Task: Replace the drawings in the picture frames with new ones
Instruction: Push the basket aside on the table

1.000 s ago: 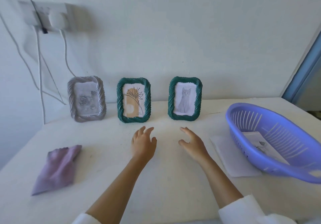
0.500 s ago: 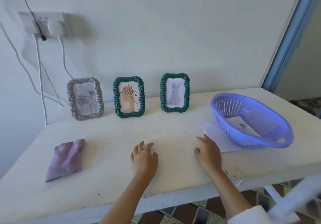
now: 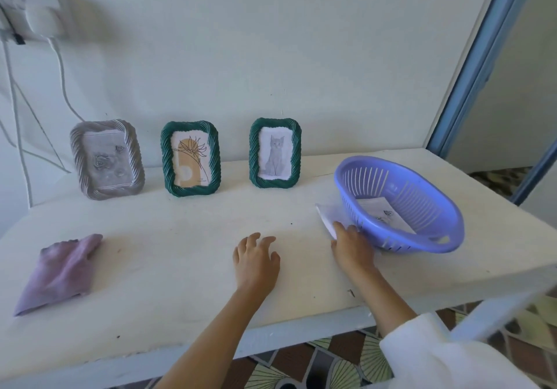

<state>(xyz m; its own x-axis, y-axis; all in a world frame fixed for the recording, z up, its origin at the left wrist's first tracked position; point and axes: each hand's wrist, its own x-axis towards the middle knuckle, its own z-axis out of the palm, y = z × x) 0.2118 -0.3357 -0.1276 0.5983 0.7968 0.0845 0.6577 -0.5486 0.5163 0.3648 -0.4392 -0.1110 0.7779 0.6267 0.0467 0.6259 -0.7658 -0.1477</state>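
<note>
Three picture frames stand against the wall: a grey frame with a rose drawing, a green frame with a flower drawing, and a green frame with a cat drawing. A purple basket at the right holds a paper drawing. White sheets of paper lie on the table, partly under the basket. My right hand rests on the near corner of those sheets, fingers fairly straight. My left hand lies flat on the table, holding nothing.
A folded purple cloth lies at the table's left front. A wall socket with white cables hangs at the upper left. A blue door frame stands at the right. Patterned floor shows below the table's front edge.
My right hand has moved right onto the white sheets beside the basket. My left hand has drawn back toward the table's front. The view has pulled back.
</note>
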